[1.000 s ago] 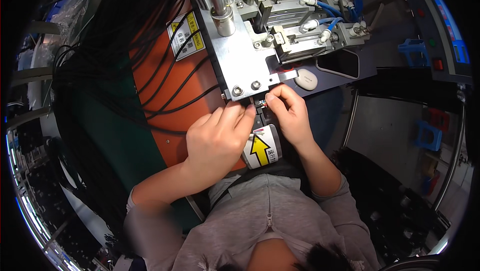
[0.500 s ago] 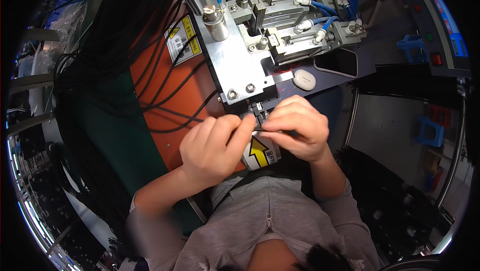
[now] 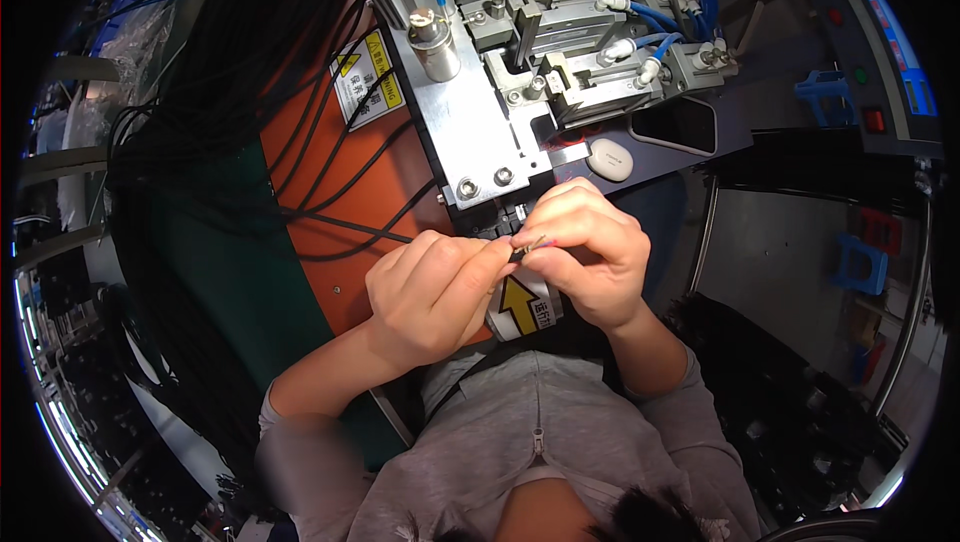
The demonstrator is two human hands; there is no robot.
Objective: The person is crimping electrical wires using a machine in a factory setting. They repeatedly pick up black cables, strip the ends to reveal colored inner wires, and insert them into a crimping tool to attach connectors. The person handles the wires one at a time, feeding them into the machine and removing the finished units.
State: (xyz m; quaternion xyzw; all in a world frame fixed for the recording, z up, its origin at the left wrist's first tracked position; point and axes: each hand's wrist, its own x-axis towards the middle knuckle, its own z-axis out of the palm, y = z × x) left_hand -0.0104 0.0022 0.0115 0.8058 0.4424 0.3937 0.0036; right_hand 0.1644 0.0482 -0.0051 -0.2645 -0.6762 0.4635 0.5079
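The left hand (image 3: 430, 292) pinches the end of a slim, round, black-jacketed cable (image 3: 517, 256) between thumb and fingertips; the right hand (image 3: 602, 254) curls in from the other side, thumb and forefinger around the short, thin, pale and pinkish wires (image 3: 537, 243) at that end; whether those fingertips press on the wires or only guide them, I cannot tell. The cable end sits where the two hands nearly meet, just on the wearer's side of the flat, silver metal plate (image 3: 480, 132) and near the white label with a yellow arrow (image 3: 520, 307).

The work looks like fine finger handling of the wires; a good hold would be with the left pinch close to the jacket's edge, so that the cable does not roll; the right fingertips do better to stroke and part the wires lightly than to tug, since such thin strands probably bend easily; a little slack toward the loose black cable bundle (image 3: 190, 157) should spare the pinch any drag.
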